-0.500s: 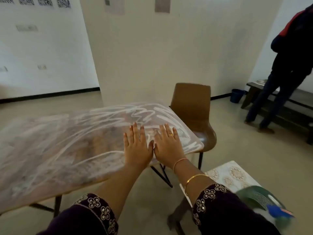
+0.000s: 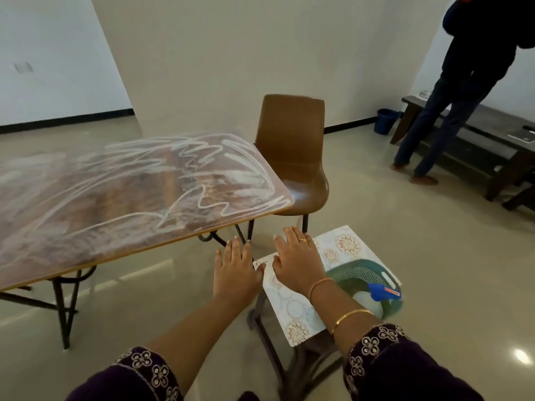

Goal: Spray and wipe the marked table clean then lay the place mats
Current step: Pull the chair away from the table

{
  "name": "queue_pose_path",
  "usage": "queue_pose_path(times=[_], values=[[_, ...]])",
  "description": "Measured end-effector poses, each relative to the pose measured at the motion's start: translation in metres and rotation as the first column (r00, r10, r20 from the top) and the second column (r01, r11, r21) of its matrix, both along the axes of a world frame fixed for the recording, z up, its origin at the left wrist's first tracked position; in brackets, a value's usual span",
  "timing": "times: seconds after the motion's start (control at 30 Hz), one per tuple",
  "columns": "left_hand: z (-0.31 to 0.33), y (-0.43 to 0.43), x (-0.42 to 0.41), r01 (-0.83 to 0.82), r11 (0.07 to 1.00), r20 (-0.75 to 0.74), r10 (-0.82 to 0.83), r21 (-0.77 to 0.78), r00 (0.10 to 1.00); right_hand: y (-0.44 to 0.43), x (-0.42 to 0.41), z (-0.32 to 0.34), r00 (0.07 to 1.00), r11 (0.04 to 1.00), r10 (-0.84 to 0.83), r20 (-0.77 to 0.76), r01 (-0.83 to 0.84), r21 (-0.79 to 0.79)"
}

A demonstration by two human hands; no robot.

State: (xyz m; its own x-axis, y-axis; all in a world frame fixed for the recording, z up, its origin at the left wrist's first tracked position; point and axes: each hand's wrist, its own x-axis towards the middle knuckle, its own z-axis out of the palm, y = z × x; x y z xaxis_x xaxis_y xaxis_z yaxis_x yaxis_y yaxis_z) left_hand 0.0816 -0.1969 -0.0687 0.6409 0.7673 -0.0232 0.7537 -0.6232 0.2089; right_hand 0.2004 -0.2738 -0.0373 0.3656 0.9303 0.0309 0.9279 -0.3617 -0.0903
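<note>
Both hands have come off the marked desk, its scribbles still unwiped, and the left hand and right hand now hover, fingers straight and empty, at the patterned stool, probably going for the spray bottle in the green basket.

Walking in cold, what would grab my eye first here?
The wooden table on the left, scrawled all over with white marks. Then two open hands in front: left hand over the floor, right hand above a small patterned stool, where a green basket holds a blue-topped spray bottle.
</note>
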Motion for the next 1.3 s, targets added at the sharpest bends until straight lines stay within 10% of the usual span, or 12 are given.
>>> queue_pose_path(times=[0.5, 1.3], values=[[-0.004, -0.014, 0.149, 0.027, 1.0, 0.011, -0.027, -0.002, 1.0, -0.013, 0.159, -0.011, 0.999, 0.998, 0.046, 0.004, -0.046, -0.047], [-0.01, -0.08, 0.536, -0.525, 0.836, 0.045, 0.538, -0.159, 0.842, -0.025, 0.577, 0.008, 0.888, 0.889, 0.451, -0.089, -0.456, -0.041]])
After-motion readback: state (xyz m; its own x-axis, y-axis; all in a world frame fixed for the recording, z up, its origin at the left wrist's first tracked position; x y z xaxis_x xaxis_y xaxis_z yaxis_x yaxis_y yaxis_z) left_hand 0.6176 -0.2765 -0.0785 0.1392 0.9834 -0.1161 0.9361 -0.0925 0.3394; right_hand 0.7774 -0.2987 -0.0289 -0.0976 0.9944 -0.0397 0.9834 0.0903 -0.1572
